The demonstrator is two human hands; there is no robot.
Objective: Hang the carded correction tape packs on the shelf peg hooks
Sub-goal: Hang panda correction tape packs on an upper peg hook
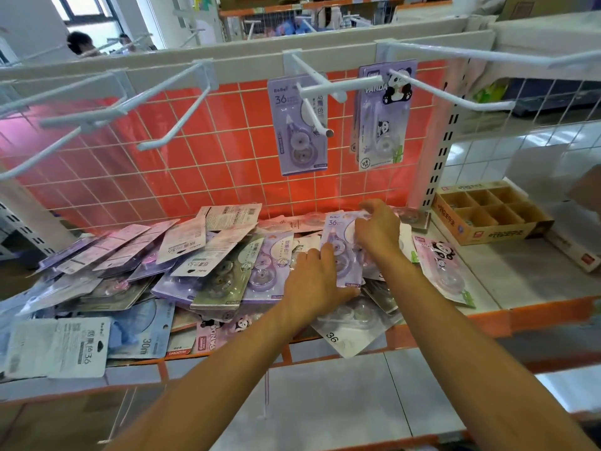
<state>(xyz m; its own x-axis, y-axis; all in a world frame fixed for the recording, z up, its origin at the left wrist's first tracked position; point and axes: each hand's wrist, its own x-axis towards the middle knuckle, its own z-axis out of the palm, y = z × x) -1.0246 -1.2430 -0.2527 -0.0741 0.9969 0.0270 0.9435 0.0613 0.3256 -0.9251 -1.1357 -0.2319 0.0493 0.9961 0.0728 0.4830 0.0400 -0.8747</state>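
Observation:
A heap of carded correction tape packs [201, 265] covers the shelf. Both hands hold one purple "36" pack [338, 232] above the heap. My left hand [313, 284] grips its lower edge, and my right hand [377, 229] pinches its top right corner. On the white peg hooks above, a purple "36" pack [297, 125] hangs on the middle hook [313, 89]. A purple panda pack [383, 118] hangs on the hook to its right [419, 86].
Bare white peg hooks [169, 112] stick out toward me at the left, over an orange wire grid panel [227, 164]. A pink panda pack [445, 268] lies alone at the right. A divided cardboard box [487, 213] sits at the far right. People stand at the back left.

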